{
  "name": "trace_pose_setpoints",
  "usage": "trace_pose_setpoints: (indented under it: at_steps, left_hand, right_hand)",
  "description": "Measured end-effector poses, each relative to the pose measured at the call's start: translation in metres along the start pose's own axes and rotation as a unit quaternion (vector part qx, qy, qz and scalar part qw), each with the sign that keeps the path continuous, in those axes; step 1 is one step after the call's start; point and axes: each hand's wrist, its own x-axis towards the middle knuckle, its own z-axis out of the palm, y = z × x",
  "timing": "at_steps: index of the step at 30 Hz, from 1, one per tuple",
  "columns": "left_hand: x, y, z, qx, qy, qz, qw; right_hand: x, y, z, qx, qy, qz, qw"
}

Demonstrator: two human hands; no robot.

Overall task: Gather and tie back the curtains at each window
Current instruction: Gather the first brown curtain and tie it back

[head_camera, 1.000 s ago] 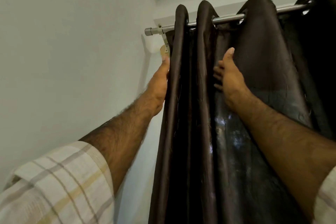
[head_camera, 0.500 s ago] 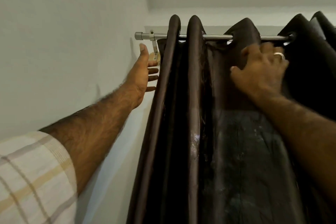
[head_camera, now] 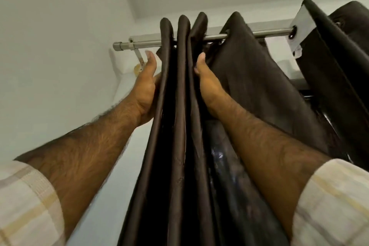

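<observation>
- Two hands were raised to the dark curtain (head_camera: 249, 78) near its top, in the middle of the frame, just below the rod (head_camera: 267, 33).
- Half a second before, the right hand (head_camera: 207, 84) lay spread over a fold farther right along the rod, and the left hand (head_camera: 145, 86) was open and off the cloth beside the wall bracket (head_camera: 139, 60).
- By this moment both had closed in: the left hand lay along the outer left side of the bunched folds, thumb up, and the right hand pressed their right side, thumb up as well.
- Left grip: palm and thumb against the cloth; whether the fingers behind were curled round it, I could not tell.
- Right grip: the same, its fingers hidden behind a fold, so clenched or flat could not be told.
- Three narrow folds now stood packed together between the hands, against two before; one wider fold hung just right of them, and another panel sat well apart at the upper right of the frame.
- My reading: gathering at this window was under way and about half done, with the wide fold and the far panel not yet drawn in, and nothing tied.
- No tie-back or cord showed anywhere.
- Containers: none in view.
</observation>
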Motion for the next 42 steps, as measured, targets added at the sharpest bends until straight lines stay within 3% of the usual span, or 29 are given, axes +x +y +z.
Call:
trace_pose_setpoints:
  at_steps: [2,5,6,8,10,11,13,16,20,22,24,25,29,31,39,42]
  left_hand:
    - [0.001,-0.001,-0.006,0.004,-0.003,-0.014,1.000]
    - [0.007,0.000,-0.018,0.006,0.048,-0.032,0.998]
    - [0.012,-0.001,-0.022,0.015,0.081,-0.031,0.996]
    - [0.018,0.002,-0.028,0.043,0.137,-0.010,0.990]
    - [0.023,0.005,-0.032,0.049,0.144,0.005,0.988]
    - [0.024,0.005,-0.034,0.039,0.142,0.006,0.989]
    - [0.022,0.006,-0.036,0.032,0.132,0.002,0.991]
    - [0.020,0.000,-0.033,0.019,0.085,-0.016,0.996]
    - [0.014,0.000,-0.006,-0.036,0.015,0.006,0.999]
    - [0.017,-0.001,0.005,-0.047,0.006,0.018,0.999]
    - [0.023,-0.002,0.004,-0.035,-0.001,0.025,0.999]
    - [0.027,-0.002,0.000,-0.027,0.002,0.023,0.999]
    - [0.039,0.003,-0.025,-0.012,0.079,0.014,0.997]
    - [0.043,0.007,-0.030,-0.012,0.098,0.029,0.995]
    - [0.089,0.028,-0.018,-0.022,0.104,0.036,0.994]
    - [0.101,0.037,-0.001,-0.055,0.061,0.029,0.996]
  right_hand:
    - [-0.001,0.000,0.004,0.012,-0.048,-0.014,0.999]
    - [-0.005,-0.005,-0.007,-0.105,0.017,-0.115,0.988]
    - [-0.005,-0.007,-0.016,-0.209,0.078,-0.196,0.955]
    - [-0.004,-0.010,-0.039,-0.404,0.222,-0.336,0.821]
    - [-0.006,-0.013,-0.063,-0.481,0.327,-0.373,0.723]
    - [-0.004,-0.012,-0.074,-0.493,0.357,-0.354,0.710]
    - [-0.001,-0.007,-0.088,-0.475,0.376,-0.251,0.755]
    - [0.006,0.003,-0.087,-0.326,0.306,-0.092,0.890]
    - [0.008,-0.008,-0.045,-0.206,0.139,-0.091,0.964]
    - [0.004,-0.018,-0.016,-0.068,0.002,-0.067,0.995]
    - [0.005,-0.022,-0.003,-0.031,-0.058,-0.072,0.995]
    - [0.009,-0.024,-0.003,-0.053,-0.043,-0.079,0.995]
    - [0.026,-0.031,-0.031,-0.123,0.183,-0.108,0.969]
    - [0.031,-0.030,-0.046,-0.119,0.237,-0.119,0.957]
    - [0.070,-0.042,-0.036,-0.059,0.129,-0.163,0.977]
    - [0.082,-0.045,-0.018,-0.018,0.084,-0.142,0.986]
